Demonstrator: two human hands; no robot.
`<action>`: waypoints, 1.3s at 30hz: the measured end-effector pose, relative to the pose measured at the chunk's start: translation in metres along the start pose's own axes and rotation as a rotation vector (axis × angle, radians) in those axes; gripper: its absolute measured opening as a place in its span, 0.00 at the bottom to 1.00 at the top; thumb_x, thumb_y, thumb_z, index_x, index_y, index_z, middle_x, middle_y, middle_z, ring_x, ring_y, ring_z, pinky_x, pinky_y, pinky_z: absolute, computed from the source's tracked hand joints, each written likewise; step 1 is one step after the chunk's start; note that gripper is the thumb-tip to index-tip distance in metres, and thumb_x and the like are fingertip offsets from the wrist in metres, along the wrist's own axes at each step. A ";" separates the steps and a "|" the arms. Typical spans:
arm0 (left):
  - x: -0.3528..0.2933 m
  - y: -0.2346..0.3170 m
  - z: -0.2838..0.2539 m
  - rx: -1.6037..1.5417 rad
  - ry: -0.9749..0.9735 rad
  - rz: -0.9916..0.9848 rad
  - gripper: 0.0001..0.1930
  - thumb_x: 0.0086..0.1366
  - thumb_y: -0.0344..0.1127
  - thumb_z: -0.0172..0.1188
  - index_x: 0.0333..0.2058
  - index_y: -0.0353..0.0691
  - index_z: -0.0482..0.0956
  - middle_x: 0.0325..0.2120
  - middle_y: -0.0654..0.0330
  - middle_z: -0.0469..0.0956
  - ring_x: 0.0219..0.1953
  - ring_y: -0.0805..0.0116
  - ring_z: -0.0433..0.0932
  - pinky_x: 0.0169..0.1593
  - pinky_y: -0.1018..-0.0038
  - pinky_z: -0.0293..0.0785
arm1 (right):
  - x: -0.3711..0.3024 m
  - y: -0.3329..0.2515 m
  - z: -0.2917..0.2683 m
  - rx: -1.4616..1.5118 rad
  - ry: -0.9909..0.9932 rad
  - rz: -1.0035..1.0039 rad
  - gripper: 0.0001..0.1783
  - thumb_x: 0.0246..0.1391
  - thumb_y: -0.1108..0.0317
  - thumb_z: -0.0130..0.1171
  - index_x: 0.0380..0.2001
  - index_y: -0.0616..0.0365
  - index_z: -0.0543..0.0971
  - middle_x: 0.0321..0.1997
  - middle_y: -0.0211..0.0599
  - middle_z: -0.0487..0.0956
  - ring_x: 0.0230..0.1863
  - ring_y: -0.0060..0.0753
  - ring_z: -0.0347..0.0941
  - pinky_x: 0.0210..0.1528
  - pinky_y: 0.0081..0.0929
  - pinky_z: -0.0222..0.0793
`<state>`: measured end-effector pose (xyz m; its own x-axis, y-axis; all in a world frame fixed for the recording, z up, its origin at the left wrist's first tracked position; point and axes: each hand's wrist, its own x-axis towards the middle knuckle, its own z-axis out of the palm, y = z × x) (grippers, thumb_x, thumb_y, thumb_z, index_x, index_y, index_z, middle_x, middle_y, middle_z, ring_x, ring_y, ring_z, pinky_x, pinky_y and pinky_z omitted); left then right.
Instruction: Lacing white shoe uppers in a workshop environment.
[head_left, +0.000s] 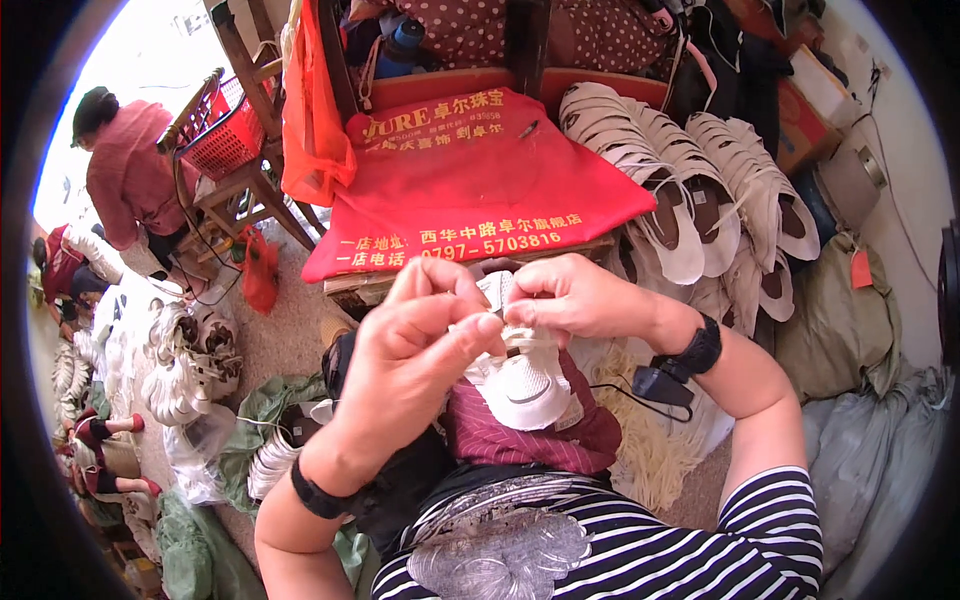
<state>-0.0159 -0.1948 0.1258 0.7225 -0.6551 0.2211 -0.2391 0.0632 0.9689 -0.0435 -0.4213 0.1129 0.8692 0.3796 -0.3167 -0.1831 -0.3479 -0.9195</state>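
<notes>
A white shoe upper [522,392] with a textured toe rests on my lap, on dark red striped cloth [590,450]. Over its lacing area, my left hand [415,350] is closed in a pinch, thumb against forefinger, on what looks like a white shoelace. Just to the right, my right hand [575,298] also pinches at the lacing, its fingertips near the shoe's eyelets. The lace is thin, and the fingers partly hide it. A bundle of loose cream laces [655,445] lies by my right thigh.
Ahead stands a table under a red printed cloth [450,190], with a pen on it. Nested white shoe uppers [670,220] are stacked at its right. An orange-red plastic bag [318,120] hangs left. More uppers [190,360] and people sit at left; sacks [840,320] lie right.
</notes>
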 end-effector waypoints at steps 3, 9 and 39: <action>0.005 -0.015 -0.008 0.017 -0.034 0.121 0.10 0.68 0.35 0.57 0.30 0.36 0.81 0.31 0.65 0.72 0.36 0.77 0.67 0.40 0.81 0.65 | 0.019 0.036 0.005 -1.026 0.409 -0.567 0.06 0.51 0.71 0.58 0.33 0.58 0.76 0.30 0.35 0.72 0.30 0.33 0.74 0.34 0.29 0.74; -0.026 -0.062 -0.005 -0.372 0.307 -0.317 0.11 0.74 0.39 0.47 0.39 0.39 0.75 0.17 0.71 0.66 0.19 0.85 0.58 0.24 0.86 0.52 | 0.026 0.040 0.031 -1.285 0.471 -0.553 0.08 0.42 0.70 0.55 0.29 0.60 0.74 0.34 0.38 0.72 0.40 0.40 0.73 0.38 0.34 0.74; -0.082 -0.097 -0.003 -0.550 0.220 -0.472 0.11 0.70 0.32 0.50 0.49 0.36 0.72 0.27 0.62 0.79 0.22 0.83 0.64 0.28 0.87 0.60 | 0.040 0.035 0.056 -1.046 0.367 -0.338 0.16 0.48 0.75 0.56 0.42 0.60 0.68 0.38 0.45 0.75 0.38 0.49 0.76 0.37 0.41 0.74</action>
<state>-0.0498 -0.1450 0.0144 0.7944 -0.5443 -0.2695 0.4440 0.2175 0.8692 -0.0409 -0.3701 0.0548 0.9135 0.3769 0.1530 0.4046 -0.8802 -0.2480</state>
